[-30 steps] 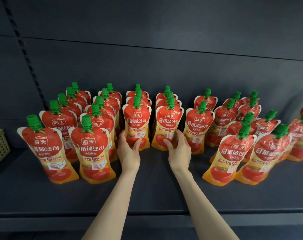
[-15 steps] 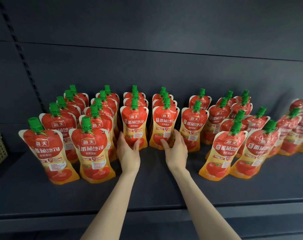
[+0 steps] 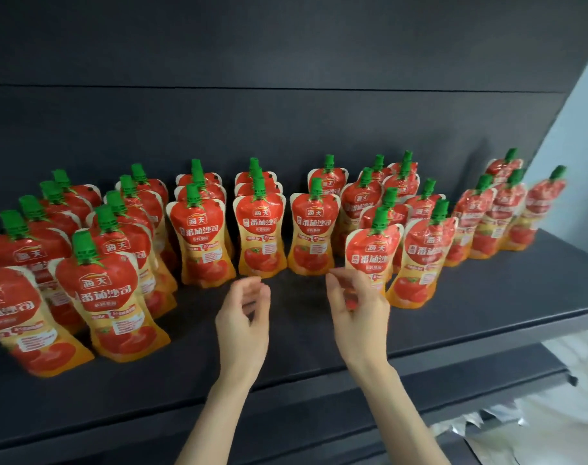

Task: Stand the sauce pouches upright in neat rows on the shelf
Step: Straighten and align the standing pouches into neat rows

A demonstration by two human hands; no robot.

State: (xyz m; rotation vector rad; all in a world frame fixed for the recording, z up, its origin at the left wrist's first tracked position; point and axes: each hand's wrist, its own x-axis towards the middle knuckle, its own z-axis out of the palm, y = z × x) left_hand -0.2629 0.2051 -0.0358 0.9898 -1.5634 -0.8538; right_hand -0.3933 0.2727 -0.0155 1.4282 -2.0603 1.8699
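Red-and-orange sauce pouches (image 3: 259, 229) with green caps stand in rows across the dark shelf (image 3: 487, 317), the right-hand rows looser and leaning. Both hands are empty: the left hand (image 3: 244, 317) hovers with fingers loosely curled just before the middle rows, and the right hand (image 3: 358, 313), fingers part-spread, reaches at the front pouch (image 3: 373, 250) of an uneven row, whether touching I cannot tell. Soft, filled film like this likely sags and slips, so gripping both sides low, near the flat base, seems safest.
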